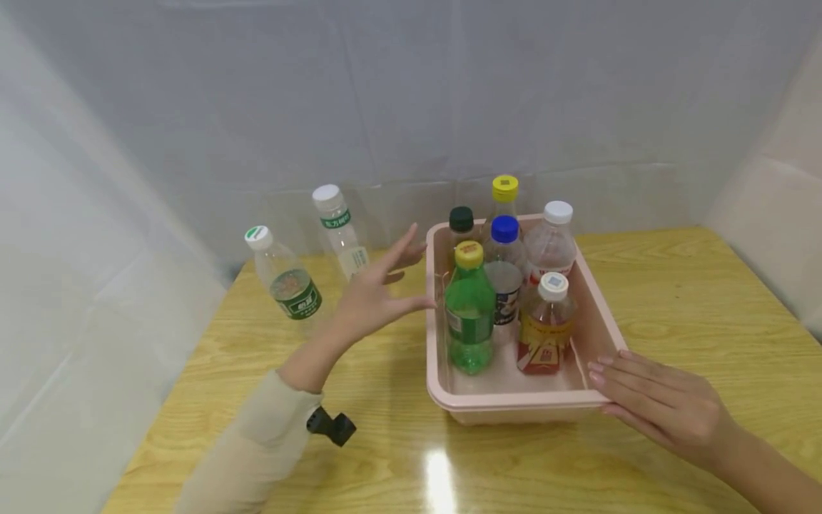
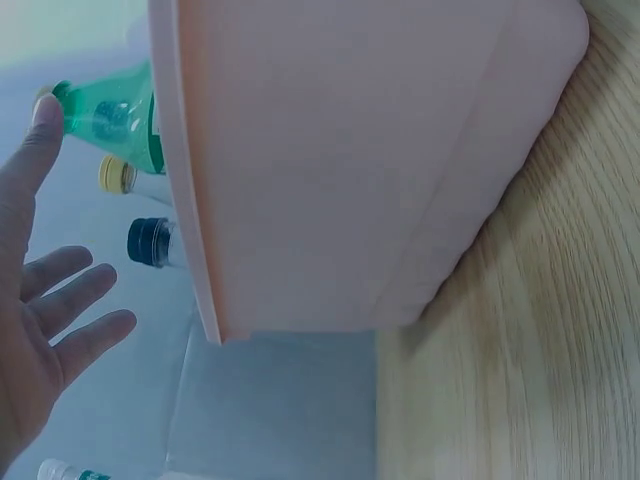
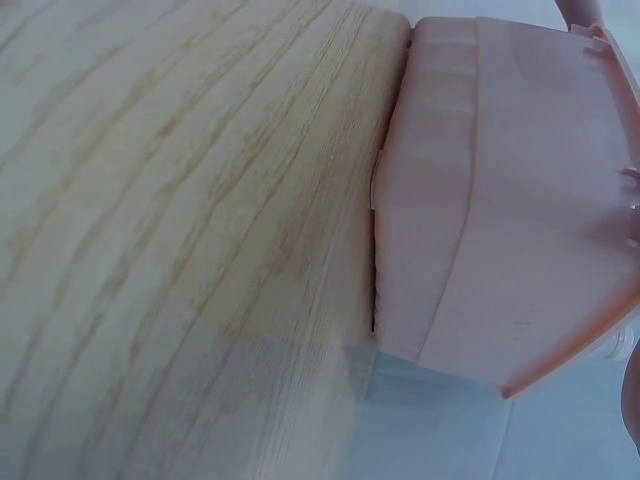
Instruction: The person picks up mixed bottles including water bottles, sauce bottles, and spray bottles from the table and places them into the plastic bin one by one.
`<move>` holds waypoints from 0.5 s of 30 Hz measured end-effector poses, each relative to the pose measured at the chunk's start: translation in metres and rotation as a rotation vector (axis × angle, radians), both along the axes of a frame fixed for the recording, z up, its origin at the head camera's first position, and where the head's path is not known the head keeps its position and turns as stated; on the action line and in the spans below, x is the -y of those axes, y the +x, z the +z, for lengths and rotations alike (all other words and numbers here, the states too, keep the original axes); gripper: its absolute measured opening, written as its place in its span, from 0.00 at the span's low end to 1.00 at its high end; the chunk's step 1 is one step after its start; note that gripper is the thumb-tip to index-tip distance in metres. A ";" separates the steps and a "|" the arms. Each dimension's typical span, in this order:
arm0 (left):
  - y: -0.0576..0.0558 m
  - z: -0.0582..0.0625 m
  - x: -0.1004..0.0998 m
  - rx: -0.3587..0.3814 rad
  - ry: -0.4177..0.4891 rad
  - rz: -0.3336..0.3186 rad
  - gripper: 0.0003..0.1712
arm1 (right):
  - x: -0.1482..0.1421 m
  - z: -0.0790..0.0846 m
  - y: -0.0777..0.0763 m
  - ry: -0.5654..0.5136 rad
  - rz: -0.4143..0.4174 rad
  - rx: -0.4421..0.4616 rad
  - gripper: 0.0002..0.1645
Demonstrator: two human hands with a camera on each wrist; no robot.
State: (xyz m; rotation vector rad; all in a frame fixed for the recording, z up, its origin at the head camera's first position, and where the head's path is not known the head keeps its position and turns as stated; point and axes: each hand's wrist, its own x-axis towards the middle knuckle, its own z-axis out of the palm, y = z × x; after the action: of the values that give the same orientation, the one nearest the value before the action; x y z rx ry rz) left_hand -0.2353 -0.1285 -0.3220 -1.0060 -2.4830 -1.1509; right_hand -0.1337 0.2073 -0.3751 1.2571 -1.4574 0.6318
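Note:
A pink plastic basin (image 1: 600,307) stands on the table with several bottles upright inside. Among them are a green bottle (image 1: 471,321) with a yellow cap, a blue-capped bottle (image 1: 506,275) and a white-capped bottle (image 1: 546,335) with a red and yellow label. My right hand (image 1: 668,407) rests on the basin's near right corner, fingers extended. To the left of the basin, my left hand (image 1: 379,293) is spread in the air with thumb and fingers apart, holding nothing. Behind and left of it stand two clear bottles, one green-labelled (image 1: 292,282) and one slimmer (image 1: 340,232).
The wooden table (image 1: 693,307) extends on both sides of the basin. A pale sheet (image 1: 411,93) hangs behind it, and more white sheeting (image 1: 83,307) rises at the left. A black clip-like piece (image 1: 330,426) sits at the left sleeve.

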 end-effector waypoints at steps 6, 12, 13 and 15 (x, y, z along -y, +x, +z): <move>0.001 0.003 0.014 0.012 0.013 0.033 0.60 | 0.001 0.000 0.000 -0.006 -0.001 -0.008 0.14; 0.001 0.006 0.027 -0.036 0.021 0.045 0.60 | 0.001 -0.001 0.000 -0.008 -0.007 -0.005 0.14; 0.002 0.006 0.029 -0.040 0.025 0.049 0.60 | 0.001 -0.001 0.000 -0.008 -0.010 -0.003 0.14; 0.002 0.008 0.033 -0.053 0.035 0.060 0.61 | 0.001 -0.001 0.000 -0.012 -0.011 -0.007 0.14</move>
State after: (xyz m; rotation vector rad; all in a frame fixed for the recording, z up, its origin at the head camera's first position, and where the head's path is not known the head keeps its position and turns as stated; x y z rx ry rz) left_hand -0.2333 -0.1615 -0.3145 -0.9344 -2.4258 -1.1305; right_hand -0.1336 0.2063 -0.3763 1.2402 -1.4517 0.6275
